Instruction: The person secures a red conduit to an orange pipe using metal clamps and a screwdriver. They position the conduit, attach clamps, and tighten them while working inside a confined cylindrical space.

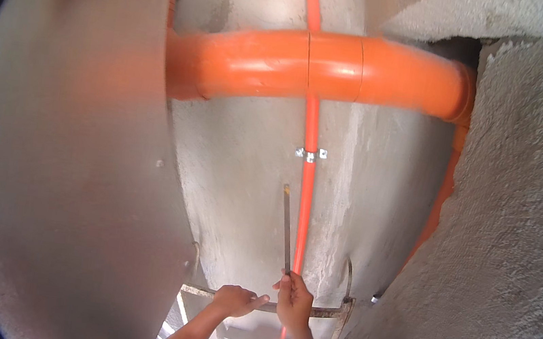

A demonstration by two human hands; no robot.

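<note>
Left of the hands, a metal sheet (66, 163) curves upward. The left hand (235, 300) closes on the ladder rung (328, 311), seemingly for support. The right hand (294, 301) pinches a flat strip (287, 226) upright against the wall (238, 165), beside the thin orange pipe (305, 194).

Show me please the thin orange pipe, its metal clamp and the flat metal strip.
thin orange pipe (305, 208): head view, middle of its run.
metal clamp (310, 154): head view, its centre.
flat metal strip (287, 230): head view, mid-length, above the right hand (294, 301).
</note>
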